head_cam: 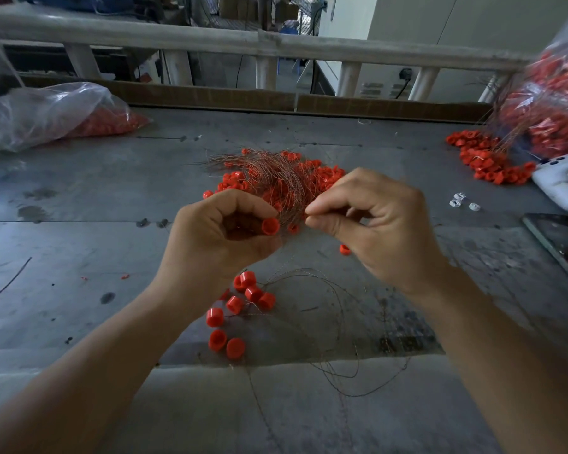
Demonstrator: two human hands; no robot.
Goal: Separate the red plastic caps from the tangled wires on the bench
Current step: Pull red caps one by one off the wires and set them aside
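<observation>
Two bare hands are being held close together over the middle of the grey bench (79, 198), just on the near side of the tangled wires (276, 178), presumably so that a single strand can be worked without the whole bundle being dragged along. One red cap (271, 226) is being gripped at the fingertips of the left hand (223, 234), whose fingers are being curled round it with its open mouth turned toward the right. A thin strand, too fine to be traced with certainty, is being pinched between thumb and forefinger of the right hand (374, 224), with the other fingers loosely folded. The two grips are being set almost touching, which suggests that a wire is being drawn out of the cap while the cap is being steadied. Most of the caps are being held in the coppery tangle just beyond the hands, red showing through and around it, so the sorting is judged to be far from done. Several freed caps (240, 309) are being gathered in a small cluster near the left wrist, and loose wires (338, 326) are being trailed to their right toward the near edge, apparently so that the two kinds are being set apart. At the far left a clear bag of caps (46, 113) is being stored on its side. At the far right a fuller bag (551, 103) is being emptied onto a pile of wired caps (482, 162), beside a white handheld device (558, 181) and a dark phone (561, 247).
</observation>
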